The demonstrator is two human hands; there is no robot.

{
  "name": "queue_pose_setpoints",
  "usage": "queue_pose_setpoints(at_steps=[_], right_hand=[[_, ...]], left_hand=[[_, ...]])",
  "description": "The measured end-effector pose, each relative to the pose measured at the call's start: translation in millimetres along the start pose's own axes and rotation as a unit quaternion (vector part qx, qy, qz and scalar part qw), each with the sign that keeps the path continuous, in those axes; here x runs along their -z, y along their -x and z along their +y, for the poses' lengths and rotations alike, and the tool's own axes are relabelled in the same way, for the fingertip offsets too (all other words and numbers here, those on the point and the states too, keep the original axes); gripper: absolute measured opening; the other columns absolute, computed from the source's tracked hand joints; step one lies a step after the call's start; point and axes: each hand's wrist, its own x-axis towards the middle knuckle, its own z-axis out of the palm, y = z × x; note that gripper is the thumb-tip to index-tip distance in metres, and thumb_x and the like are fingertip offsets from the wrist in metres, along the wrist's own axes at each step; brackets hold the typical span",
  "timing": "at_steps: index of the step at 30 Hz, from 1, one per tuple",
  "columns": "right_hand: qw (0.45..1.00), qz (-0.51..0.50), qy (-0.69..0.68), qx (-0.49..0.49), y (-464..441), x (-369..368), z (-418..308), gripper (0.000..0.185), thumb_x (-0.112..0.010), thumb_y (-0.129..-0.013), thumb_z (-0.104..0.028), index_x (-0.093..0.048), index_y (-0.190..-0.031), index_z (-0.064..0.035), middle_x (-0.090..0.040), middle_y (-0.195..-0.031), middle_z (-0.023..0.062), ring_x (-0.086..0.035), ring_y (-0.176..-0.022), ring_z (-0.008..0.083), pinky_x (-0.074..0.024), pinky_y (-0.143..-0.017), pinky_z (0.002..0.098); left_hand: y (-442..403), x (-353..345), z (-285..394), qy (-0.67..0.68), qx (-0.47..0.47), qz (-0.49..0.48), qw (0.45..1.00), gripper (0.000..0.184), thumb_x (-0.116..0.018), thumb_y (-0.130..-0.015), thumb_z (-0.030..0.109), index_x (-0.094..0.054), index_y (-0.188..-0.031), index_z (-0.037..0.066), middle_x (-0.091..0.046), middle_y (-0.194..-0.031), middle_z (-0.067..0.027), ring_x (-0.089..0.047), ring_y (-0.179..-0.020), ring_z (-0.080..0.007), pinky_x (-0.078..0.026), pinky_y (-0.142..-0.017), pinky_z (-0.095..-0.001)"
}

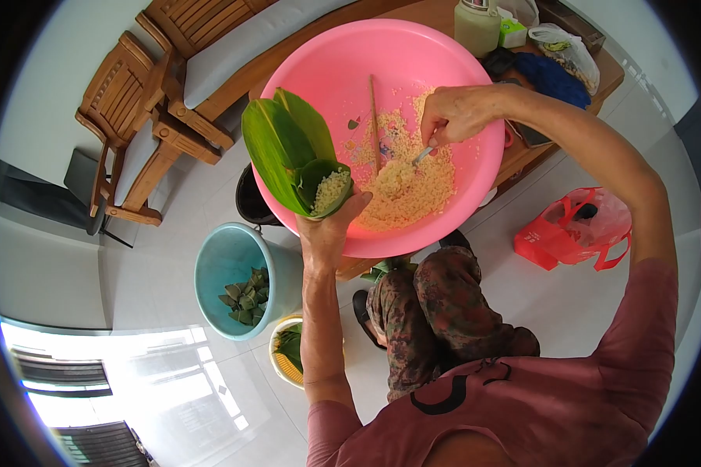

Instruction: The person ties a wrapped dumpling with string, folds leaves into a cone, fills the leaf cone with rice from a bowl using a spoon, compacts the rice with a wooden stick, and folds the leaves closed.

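My left hand (329,226) is closed around the base of green leaves (284,152) folded into a cone. Pale rice grains (331,191) fill part of the cone, and the long leaf ends stand up behind it. Over the large pink basin (319,62), my right hand (456,115) grips the handle of a metal spoon (422,156). The spoon's bowl is in the loose rice (417,194) and mostly hidden by it. A thin brown stick (375,121) lies in the basin, its lower end among the grains.
Left of my legs stands a light blue bucket (202,261) holding several wrapped leaf parcels (247,297). A small yellow and white basket (284,372) of leaves is beside it. A red bag (549,240) sits on the floor at right. Wooden chairs (121,93) stand at upper left.
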Motion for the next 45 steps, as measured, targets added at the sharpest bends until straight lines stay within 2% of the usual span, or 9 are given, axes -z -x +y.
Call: queue_pose_setpoints(at_steps=[11, 14, 17, 22, 28, 31, 35, 41, 45], right_hand=[[0.997, 0.036, 0.041, 0.045, 14.9, 70.7, -50.6, 0.018, -0.057, -0.078, -0.012, -0.065, -0.090, -0.0017, -0.057, -0.058, 0.0033, -0.050, -0.052, 0.0100, -0.0387, -0.049, 0.0274], [0.967, 0.134, 0.059, 0.207, 1.0, 52.9, -59.8, 0.018, -0.057, -0.076, -0.016, -0.067, -0.088, -0.0071, -0.060, -0.059, 0.0044, -0.055, -0.053, 0.0180, -0.0448, -0.053, 0.0325], [0.938, 0.261, 0.042, 0.224, -6.7, 12.1, -61.0, 0.016, -0.058, -0.077, -0.015, -0.067, -0.088, -0.0082, -0.063, -0.067, 0.0074, -0.059, -0.060, 0.0249, -0.0479, -0.061, 0.0370], [0.849, 0.432, 0.158, 0.261, -10.3, -26.5, -55.6, 0.014, -0.057, -0.076, -0.010, -0.062, -0.089, -0.0111, -0.058, -0.066, 0.0036, -0.059, -0.059, 0.0200, -0.0472, -0.049, 0.0313], [0.836, 0.476, 0.093, 0.257, 2.9, -19.5, -62.1, 0.013, -0.057, -0.079, -0.011, -0.062, -0.090, -0.0102, -0.059, -0.067, 0.0056, -0.059, -0.059, 0.0222, -0.0469, -0.051, 0.0335], [0.849, 0.490, -0.016, 0.197, 14.5, -14.7, -49.3, 0.014, -0.055, -0.080, -0.010, -0.063, -0.091, -0.0092, -0.062, -0.072, 0.0083, -0.059, -0.060, 0.0240, -0.0463, -0.053, 0.0354], [0.960, 0.265, 0.089, -0.032, 17.0, -8.5, -1.3, 0.010, -0.061, -0.076, -0.010, -0.063, -0.082, -0.0026, -0.059, -0.068, 0.0132, -0.057, -0.055, 0.0277, -0.0424, -0.053, 0.0350], [0.970, 0.124, 0.206, -0.036, -30.9, -28.9, 13.3, 0.017, -0.063, -0.072, -0.016, -0.061, -0.077, 0.0001, -0.061, -0.074, 0.0156, -0.060, -0.067, 0.0305, -0.0475, -0.061, 0.0372], [0.969, 0.192, -0.041, -0.150, -63.8, -1.2, -2.1, 0.030, -0.064, -0.074, -0.022, -0.061, -0.087, 0.0046, -0.060, -0.090, 0.0238, -0.061, -0.087, 0.0333, -0.0490, -0.074, 0.0423]], left_hand=[[-1.9, 1.4, -2.1, 0.038, 0.028, -0.036, 0.998, 0.023, -0.070, -0.064, -0.002, -0.058, -0.082, 0.005, -0.057, -0.073, 0.0009, -0.053, -0.066, -0.0081, -0.044, -0.060, -0.0224], [-2.8, 4.0, -2.0, 0.084, 0.065, -0.068, 0.992, 0.027, -0.071, -0.063, -0.002, -0.057, -0.085, 0.005, -0.057, -0.072, -0.0003, -0.053, -0.064, -0.0089, -0.043, -0.058, -0.0228], [-3.6, 9.3, 0.1, 0.155, 0.093, -0.098, 0.979, 0.035, -0.071, -0.061, -0.004, -0.055, -0.092, 0.003, -0.056, -0.073, -0.0027, -0.052, -0.062, -0.0114, -0.043, -0.056, -0.0247], [-4.0, 12.9, -3.7, 0.204, 0.097, -0.089, 0.970, 0.043, -0.071, -0.061, -0.007, -0.053, -0.099, 0.000, -0.055, -0.073, -0.0060, -0.052, -0.061, -0.0151, -0.043, -0.055, -0.0286], [-3.9, 10.7, -7.7, 0.156, 0.068, -0.075, 0.983, 0.029, -0.073, -0.062, -0.002, -0.057, -0.086, 0.006, -0.056, -0.074, 0.0000, -0.052, -0.065, -0.0101, -0.043, -0.057, -0.0232], [-2.2, 7.5, -4.4, 0.140, 0.048, -0.042, 0.988, 0.035, -0.069, -0.062, -0.004, -0.054, -0.093, 0.002, -0.055, -0.071, -0.0036, -0.051, -0.059, -0.0134, -0.041, -0.054, -0.0258], [-2.0, 3.3, -7.3, 0.091, -0.003, -0.009, 0.996, 0.024, -0.068, -0.064, -0.002, -0.056, -0.083, 0.002, -0.055, -0.068, -0.0025, -0.051, -0.059, -0.0122, -0.042, -0.054, -0.0250], [1.0, -0.9, -5.1, 0.029, -0.026, 0.034, 0.999, 0.016, -0.067, -0.065, -0.001, -0.057, -0.076, 0.003, -0.055, -0.068, -0.0018, -0.051, -0.059, -0.0113, -0.042, -0.054, -0.0246], [1.5, -2.0, -5.8, 0.030, -0.031, 0.035, 0.998, 0.016, -0.068, -0.065, 0.000, -0.057, -0.076, 0.004, -0.054, -0.067, -0.0014, -0.051, -0.059, -0.0110, -0.042, -0.055, -0.0245]])
